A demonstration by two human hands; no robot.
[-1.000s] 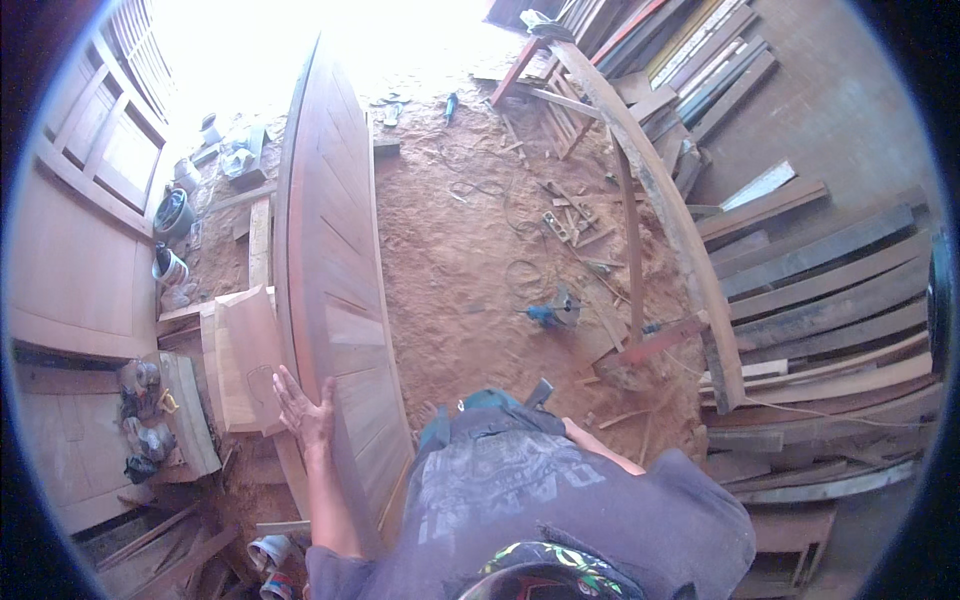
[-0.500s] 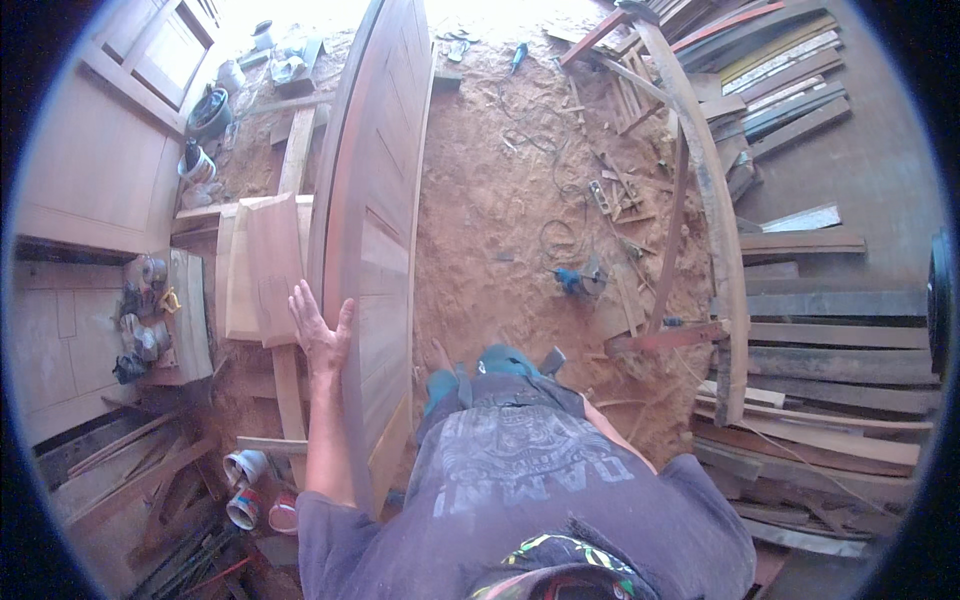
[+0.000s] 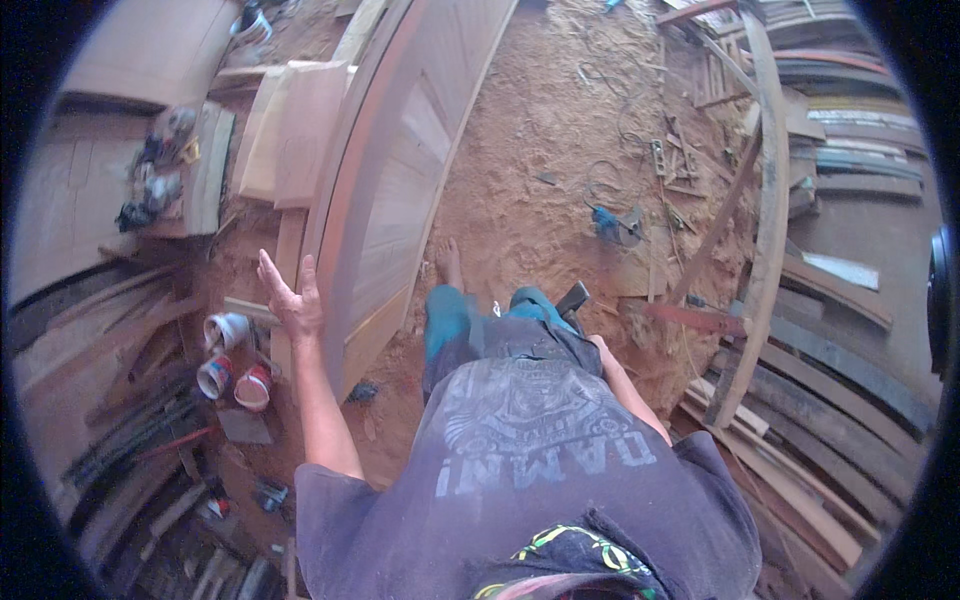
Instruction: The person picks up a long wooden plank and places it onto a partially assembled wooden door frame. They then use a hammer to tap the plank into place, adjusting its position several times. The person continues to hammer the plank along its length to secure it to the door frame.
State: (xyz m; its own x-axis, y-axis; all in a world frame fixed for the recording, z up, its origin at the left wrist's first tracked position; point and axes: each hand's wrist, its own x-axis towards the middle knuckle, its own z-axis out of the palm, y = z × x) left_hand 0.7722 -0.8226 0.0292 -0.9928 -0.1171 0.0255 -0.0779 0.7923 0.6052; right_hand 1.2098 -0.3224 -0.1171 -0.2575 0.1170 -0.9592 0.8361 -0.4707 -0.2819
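A large wooden panelled door (image 3: 400, 150) stands on its long edge, running away from me at centre left. My left hand (image 3: 297, 300) is open beside its near end, palm up to the door's left face, fingers spread and holding nothing. Whether the thumb side touches the door I cannot tell. My right hand (image 3: 594, 345) is down at my right hip, its fingers mostly hidden by my shirt and body. Near it a dark, flat-ended handle (image 3: 574, 298) sticks out at my waist. Thick pale boards (image 3: 308, 130) lie left of the door.
On the sandy floor lie a blue power tool (image 3: 612, 224) and its cable. A rough timber frame (image 3: 768, 200) stands to the right, before stacked planks (image 3: 835, 380). Paint-stained buckets (image 3: 252, 388) stand at lower left. A bench (image 3: 205, 165) carries tools.
My view has swung and moved back, so the door sits further up and right. My left hand has slid toward the door's near end, its fingers opening wider. My right forearm stays at my side.
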